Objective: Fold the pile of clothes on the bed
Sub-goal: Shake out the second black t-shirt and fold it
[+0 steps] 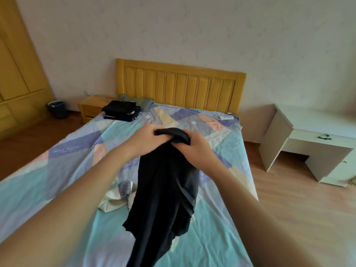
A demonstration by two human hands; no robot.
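Head: both hands' fingers buried in black garment [165, 191]; hem cropped.

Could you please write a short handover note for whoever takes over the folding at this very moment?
Left hand and right hand both grip the top edge of a black garment, held up so it hangs over the bed.
Done: a stack of folded dark clothes sits at the head of the bed, left side, by the pillow.
Left: fold the black garment in hand, then the crumpled light-coloured garment lying on the sheet behind it. It is partly hidden, so there may be more under it.
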